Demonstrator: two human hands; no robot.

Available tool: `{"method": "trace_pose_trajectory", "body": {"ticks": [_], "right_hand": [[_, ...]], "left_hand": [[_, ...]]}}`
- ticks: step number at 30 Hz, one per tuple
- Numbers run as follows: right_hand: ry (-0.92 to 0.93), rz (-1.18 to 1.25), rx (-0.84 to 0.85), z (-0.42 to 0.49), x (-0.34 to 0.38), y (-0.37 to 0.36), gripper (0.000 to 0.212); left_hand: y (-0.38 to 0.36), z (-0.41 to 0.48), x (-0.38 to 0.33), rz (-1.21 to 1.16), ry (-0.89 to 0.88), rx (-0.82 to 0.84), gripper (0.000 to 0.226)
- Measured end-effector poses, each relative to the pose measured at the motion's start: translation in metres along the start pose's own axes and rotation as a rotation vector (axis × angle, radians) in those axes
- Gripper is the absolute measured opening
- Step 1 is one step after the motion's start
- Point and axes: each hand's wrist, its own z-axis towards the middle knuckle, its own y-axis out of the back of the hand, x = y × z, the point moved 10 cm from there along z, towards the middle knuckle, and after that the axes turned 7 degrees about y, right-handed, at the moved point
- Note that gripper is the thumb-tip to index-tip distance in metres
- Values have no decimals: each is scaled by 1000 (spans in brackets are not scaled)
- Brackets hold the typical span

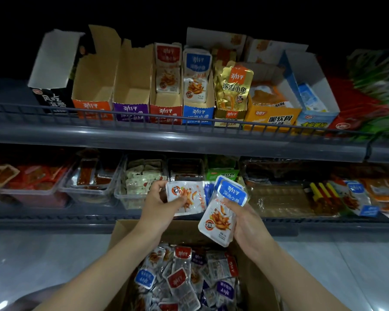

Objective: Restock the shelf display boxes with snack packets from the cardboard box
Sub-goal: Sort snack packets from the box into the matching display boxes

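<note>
Grips blue packets (220, 217) upright in right hand (247, 225), pinches other packets (189, 199) sideways in left hand (157, 205); likely squaring stack for blue box (197, 114).

Dim scene, black above the grey metal shelf (189, 142); glare spots on the glossy pale floor (43, 261); right edge smeared, lines bowed

Just one head cam, wide-angle, looking forward and down over the box (130, 230). Pretty close to left hand (160, 205) and right hand (245, 221) mid-frame. Facing the shelf (189, 140) head-on, near enough to fill the width, edges bent.
</note>
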Motion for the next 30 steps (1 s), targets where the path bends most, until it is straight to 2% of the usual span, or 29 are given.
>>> {"method": "trace_pose_trajectory", "body": {"ticks": [2, 7, 10, 11, 13, 15, 18, 21, 22, 27, 30], "right_hand": [[6, 0, 9, -1, 1, -2, 28], [16, -33, 146, -9, 0, -21, 30], [59, -49, 184, -12, 5, -28, 28], [68, -52, 190, -13, 6, -30, 27], [84, -49, 205, -16, 4, -34, 30], [109, -60, 216, -17, 4, -38, 35], [191, -130, 233, -22, 15, -44, 44], [371, -250, 252, -31, 45, -45, 71], [418, -287, 275, -35, 56, -47, 73], [553, -457, 364, -54, 94, -69, 41], [561, -536, 400, -60, 108, -84, 33]], "left_hand": [[-2, 1, -1, -37, 11, 32, 38], [-35, -7, 11, -51, 143, 310, 41], [-45, -10, 24, -53, 214, 381, 17], [-47, -12, 27, -11, 206, 396, 9], [-53, -17, 30, 169, 127, 452, 28], [-62, -30, 21, 287, -18, 512, 28], [-67, -40, 13, 287, -143, 559, 33], [-66, -50, 7, 231, -134, 577, 38], [-65, -54, 3, 213, -150, 573, 40], [-51, -68, -24, 126, -235, 510, 33], [-39, -77, -45, 135, -289, 456, 29]]}}
